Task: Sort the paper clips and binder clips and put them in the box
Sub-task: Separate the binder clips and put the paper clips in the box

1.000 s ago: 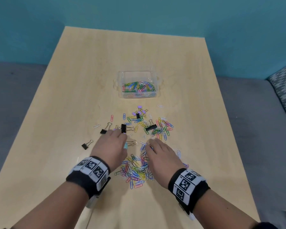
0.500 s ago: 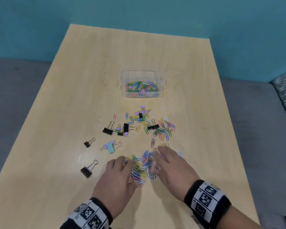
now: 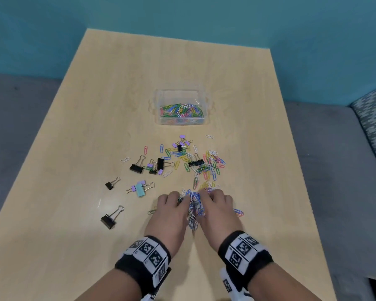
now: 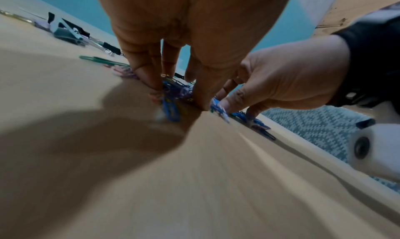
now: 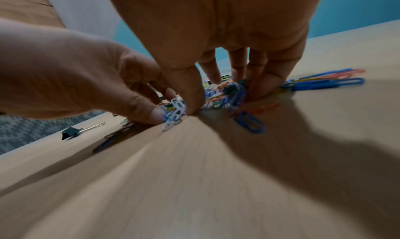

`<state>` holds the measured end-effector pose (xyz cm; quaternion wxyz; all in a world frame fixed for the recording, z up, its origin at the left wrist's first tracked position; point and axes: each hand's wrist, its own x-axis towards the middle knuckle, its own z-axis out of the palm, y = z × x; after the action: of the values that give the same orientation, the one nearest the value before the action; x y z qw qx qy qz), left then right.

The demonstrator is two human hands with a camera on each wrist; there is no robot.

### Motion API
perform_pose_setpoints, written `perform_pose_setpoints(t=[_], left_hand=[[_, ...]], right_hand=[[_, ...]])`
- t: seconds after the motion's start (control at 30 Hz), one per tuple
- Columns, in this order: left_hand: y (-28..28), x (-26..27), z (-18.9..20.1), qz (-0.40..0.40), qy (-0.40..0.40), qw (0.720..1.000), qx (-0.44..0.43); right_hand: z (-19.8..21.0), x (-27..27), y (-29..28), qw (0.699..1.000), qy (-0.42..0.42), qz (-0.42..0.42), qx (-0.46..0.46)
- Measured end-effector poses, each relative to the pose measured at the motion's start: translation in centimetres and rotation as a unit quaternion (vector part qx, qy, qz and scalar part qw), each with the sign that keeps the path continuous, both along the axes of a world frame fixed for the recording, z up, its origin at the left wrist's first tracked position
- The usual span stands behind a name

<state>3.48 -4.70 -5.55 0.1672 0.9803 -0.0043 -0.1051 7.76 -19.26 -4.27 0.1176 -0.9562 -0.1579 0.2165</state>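
Hands meet over a heap of paper clips (image 3: 193,206) near the front of the counter (image 3: 96,118): we see the left hand (image 3: 172,210) and the right hand (image 3: 217,210) side by side, fingers curled in, each pinching the heap from its own side. The clear box (image 3: 181,107), partly filled with coloured clips, stands well beyond them at mid-counter, with a loose scatter of clips (image 3: 206,164) between it and the heap. Black binder clips (image 3: 137,167) lie to the left of the scatter, a teal binder clip (image 3: 140,190) nearer the hands, and another black binder clip (image 3: 109,219) nearest the front. We note bare wood along both side edges and behind the box, below a teal wall (image 3: 204,16).

From the left wrist, we make out that hand's fingertips (image 4: 151,83) pressed into blue and purple clips on the wood, the right hand (image 4: 281,82) closing in beside it. From the right wrist, we find white and blue clips (image 5: 176,112) caught between both thumbs, and a few blue and pink clips (image 5: 324,82) lying outside the grasp.
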Motion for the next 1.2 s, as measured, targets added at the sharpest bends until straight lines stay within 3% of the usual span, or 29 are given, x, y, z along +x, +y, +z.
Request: perform_pose_setpoints(t=[0.1, 0.4, 0.8, 0.87, 1.03, 1.2], left_hand=[[-0.3, 1.1, 0.5, 0.027, 0.045, 0.999, -0.004], [0.4, 2.6, 0.6, 0.054, 0.071, 0.996, -0.006], [2.4, 3.1, 3.0, 0.176, 0.099, 0.962, -0.182], [2.9, 3.3, 3.5, 0.193, 0.117, 0.948, -0.225], [4.2, 4.9, 5.8, 0.253, 0.165, 0.864, -0.404], [6.0, 10.7, 9.0, 0.279, 0.107, 0.828, -0.474]], right_hand=[[0.1, 0.4, 0.7, 1.000, 0.002, 0.005, 0.009], [1.3, 1.7, 0.9, 0.999, 0.047, 0.012, 0.002], [1.7, 3.2, 0.3, 0.991, 0.110, -0.005, 0.072], [2.5, 3.6, -0.1, 0.987, 0.124, 0.013, 0.097], [5.4, 6.6, -0.8, 0.983, 0.102, 0.056, 0.144], [8.5, 13.3, 0.7, 0.976, 0.043, 0.003, 0.215]])
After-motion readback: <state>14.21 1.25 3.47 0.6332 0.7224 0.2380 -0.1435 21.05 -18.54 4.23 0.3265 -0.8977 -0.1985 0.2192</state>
